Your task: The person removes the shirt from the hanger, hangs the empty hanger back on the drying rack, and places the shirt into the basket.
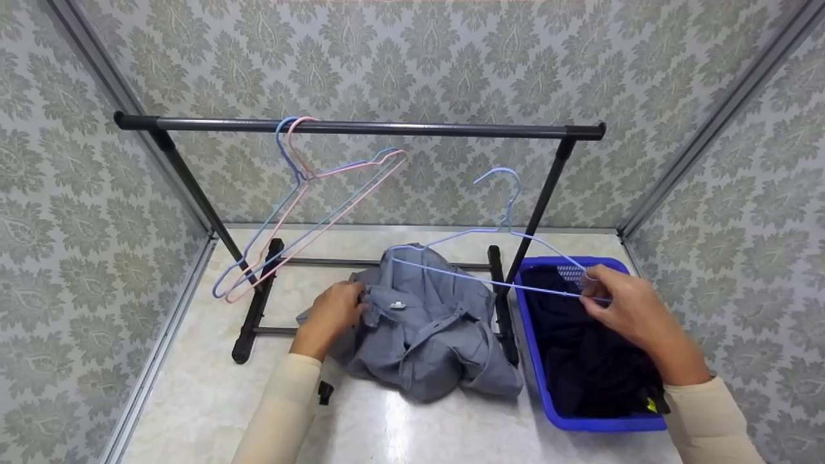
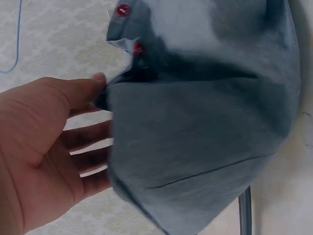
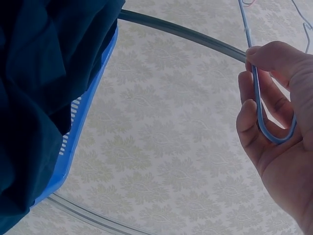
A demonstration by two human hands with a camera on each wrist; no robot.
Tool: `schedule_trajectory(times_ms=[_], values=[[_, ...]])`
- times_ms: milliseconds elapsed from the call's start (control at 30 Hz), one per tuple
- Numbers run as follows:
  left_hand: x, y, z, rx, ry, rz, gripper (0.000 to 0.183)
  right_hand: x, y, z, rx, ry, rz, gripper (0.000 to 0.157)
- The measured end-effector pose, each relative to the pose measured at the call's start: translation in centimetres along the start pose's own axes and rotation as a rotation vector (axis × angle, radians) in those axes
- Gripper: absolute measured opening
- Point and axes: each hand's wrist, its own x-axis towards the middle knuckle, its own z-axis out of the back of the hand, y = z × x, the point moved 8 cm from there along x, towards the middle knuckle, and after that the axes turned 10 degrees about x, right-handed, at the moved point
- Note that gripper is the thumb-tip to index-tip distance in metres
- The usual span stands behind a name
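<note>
A grey-blue shirt with a white collar label lies bunched in front of the rack; red buttons show on it in the left wrist view. My left hand pinches the shirt's edge at its left side, thumb on top, as the left wrist view shows with the hand beside the cloth. My right hand grips one end of a light blue wire hanger. The hanger's far end reaches the shirt's collar area, and its hook points up. In the right wrist view the fingers curl round the hanger's bent end.
A black garment rack stands behind, with a blue hanger and a pink hanger on its bar. On the right, a blue basket holds dark clothes. A small black object lies near my left forearm.
</note>
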Motion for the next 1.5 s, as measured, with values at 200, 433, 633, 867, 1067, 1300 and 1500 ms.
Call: schedule_trajectory(times_ms=[200,433,633,867,1067,1300,1500], values=[[-0.2,-0.8,1.0,0.098,-0.064,-0.007,0.029,0.1,0.2,-0.2,0.012,0.004,0.006,0.033],[-0.9,-3.4,5.4,0.11,-0.251,-0.126,0.04,0.2,0.4,0.0,0.002,-0.015,0.022,0.036],[-2.3,-5.9,9.9,0.109,-0.426,-0.248,0.04,0.2,0.7,0.3,-0.005,-0.051,0.037,0.036],[-4.0,-8.0,15.3,0.109,-0.582,-0.329,0.041,0.3,1.3,0.4,-0.047,-0.07,0.005,0.038],[-5.2,-9.0,20.9,0.07,-0.706,-0.36,0.041,0.5,2.3,0.6,-0.068,-0.089,0.043,0.041],[-4.9,-8.9,25.5,0.062,-0.759,-0.331,0.043,0.8,3.3,0.5,-0.075,-0.106,0.079,0.04],[-3.9,-8.3,27.9,0.077,-0.792,-0.31,0.042,1.3,3.9,0.4,-0.087,-0.128,0.082,0.036]])
